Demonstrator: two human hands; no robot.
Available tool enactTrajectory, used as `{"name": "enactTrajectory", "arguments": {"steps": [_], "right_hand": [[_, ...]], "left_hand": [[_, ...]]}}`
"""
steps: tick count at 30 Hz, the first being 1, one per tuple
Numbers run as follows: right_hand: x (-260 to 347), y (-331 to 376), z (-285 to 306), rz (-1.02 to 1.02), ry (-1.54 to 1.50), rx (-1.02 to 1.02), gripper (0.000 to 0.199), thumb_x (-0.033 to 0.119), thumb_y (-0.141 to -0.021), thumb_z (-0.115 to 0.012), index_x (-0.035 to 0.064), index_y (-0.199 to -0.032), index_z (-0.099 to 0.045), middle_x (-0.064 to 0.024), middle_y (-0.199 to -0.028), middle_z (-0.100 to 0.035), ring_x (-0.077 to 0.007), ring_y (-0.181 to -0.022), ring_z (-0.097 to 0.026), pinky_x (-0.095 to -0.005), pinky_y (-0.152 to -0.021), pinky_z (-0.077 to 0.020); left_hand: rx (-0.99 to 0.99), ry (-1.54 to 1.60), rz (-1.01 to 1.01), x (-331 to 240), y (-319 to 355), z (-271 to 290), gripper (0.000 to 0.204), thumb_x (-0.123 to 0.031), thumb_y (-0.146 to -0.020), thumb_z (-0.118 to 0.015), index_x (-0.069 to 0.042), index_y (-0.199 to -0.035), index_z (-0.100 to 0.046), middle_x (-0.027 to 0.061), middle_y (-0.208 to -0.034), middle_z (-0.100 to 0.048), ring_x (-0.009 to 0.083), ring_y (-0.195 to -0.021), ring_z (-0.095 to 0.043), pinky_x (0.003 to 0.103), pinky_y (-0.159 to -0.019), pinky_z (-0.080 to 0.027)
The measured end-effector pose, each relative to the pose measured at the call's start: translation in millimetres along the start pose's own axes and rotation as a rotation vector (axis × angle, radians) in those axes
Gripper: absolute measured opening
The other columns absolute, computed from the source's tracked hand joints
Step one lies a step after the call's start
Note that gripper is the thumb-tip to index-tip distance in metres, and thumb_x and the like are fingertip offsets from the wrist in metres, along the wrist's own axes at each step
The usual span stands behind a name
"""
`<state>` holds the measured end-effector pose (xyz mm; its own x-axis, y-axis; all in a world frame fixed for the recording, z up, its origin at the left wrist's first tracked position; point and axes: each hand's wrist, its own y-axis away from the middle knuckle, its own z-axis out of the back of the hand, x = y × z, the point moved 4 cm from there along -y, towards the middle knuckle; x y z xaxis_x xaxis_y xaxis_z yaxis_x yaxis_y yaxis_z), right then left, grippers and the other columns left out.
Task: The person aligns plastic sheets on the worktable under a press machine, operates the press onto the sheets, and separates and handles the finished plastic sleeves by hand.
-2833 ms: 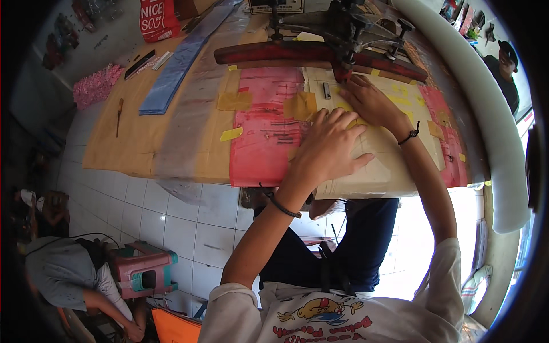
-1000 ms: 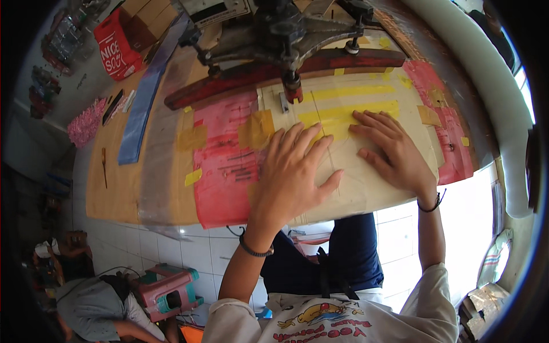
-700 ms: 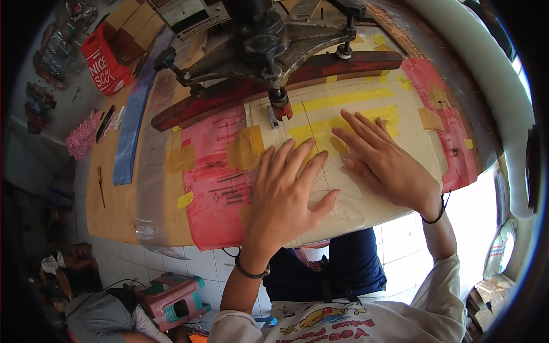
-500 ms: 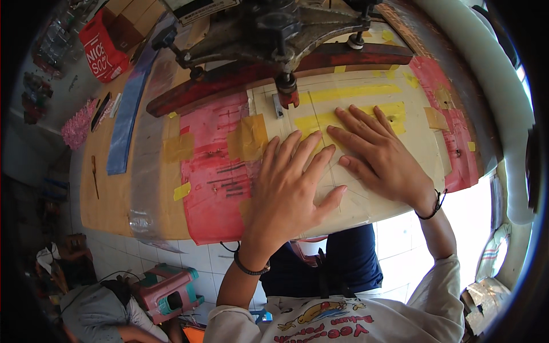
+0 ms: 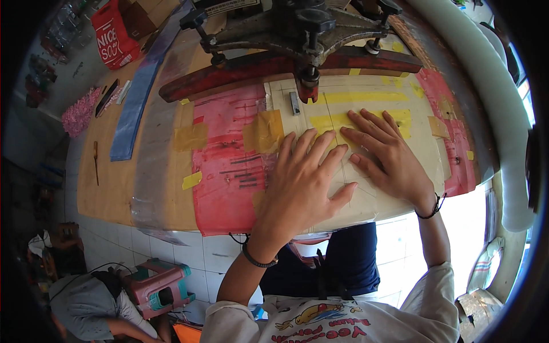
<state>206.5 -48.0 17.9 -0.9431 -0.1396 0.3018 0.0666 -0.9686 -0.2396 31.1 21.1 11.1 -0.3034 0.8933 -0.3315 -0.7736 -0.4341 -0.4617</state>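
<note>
My left hand (image 5: 306, 177) lies palm down with its fingers spread, partly over a cream sheet (image 5: 366, 197) and next to a red taped strip (image 5: 226, 166). Beside it, my right hand (image 5: 392, 160) is also flat on the cream sheet, fingers stretched toward a yellow tape band (image 5: 326, 121). Neither hand holds anything. Pencil lines run across the sheet. Beyond my fingertips a small metal block (image 5: 294, 103) rests near the forked red tip (image 5: 307, 94) of a metal frame.
A dark metal frame with knobs (image 5: 314, 23) and a curved red bar (image 5: 229, 71) spans the far side. Leftward lie a blue strip (image 5: 134, 111), a thin wooden-handled tool (image 5: 96, 163) and a red bag (image 5: 111, 37). A person (image 5: 86, 306) and a pink-green stool (image 5: 160, 288) are at lower left.
The view has shifted a little, so the table and frame appear slightly further right. Both hands stay flat on the sheet in nearly the same pose.
</note>
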Motion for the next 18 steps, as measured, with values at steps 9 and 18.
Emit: {"name": "enactTrajectory", "arguments": {"steps": [9,18], "right_hand": [[2.2,0.7,2.5,0.023,0.005,-0.049,0.043,0.031,-0.102,-0.063,0.0108,-0.140,-0.065,-0.0183,-0.155,-0.052,-0.0397,-0.148,-0.043,-0.0598,-0.126,-0.0232],[2.8,3.6,2.7,0.019,0.012,-0.054,0.044,0.035,-0.104,-0.060,0.0108,-0.140,-0.065,-0.0175,-0.155,-0.052,-0.0365,-0.149,-0.042,-0.0583,-0.126,-0.0229]], "left_hand": [[-0.025,0.018,-0.034,-1.1,-0.4,3.1,0.056,-0.042,-0.086,-0.076,-0.003,-0.125,-0.069,0.0148,-0.136,-0.061,0.0348,-0.130,-0.053,0.050,-0.115,-0.037],[-0.016,0.010,-0.027,-2.1,0.1,3.9,0.055,-0.041,-0.087,-0.076,-0.003,-0.126,-0.070,0.0139,-0.136,-0.062,0.0340,-0.130,-0.053,0.049,-0.115,-0.038]]}}
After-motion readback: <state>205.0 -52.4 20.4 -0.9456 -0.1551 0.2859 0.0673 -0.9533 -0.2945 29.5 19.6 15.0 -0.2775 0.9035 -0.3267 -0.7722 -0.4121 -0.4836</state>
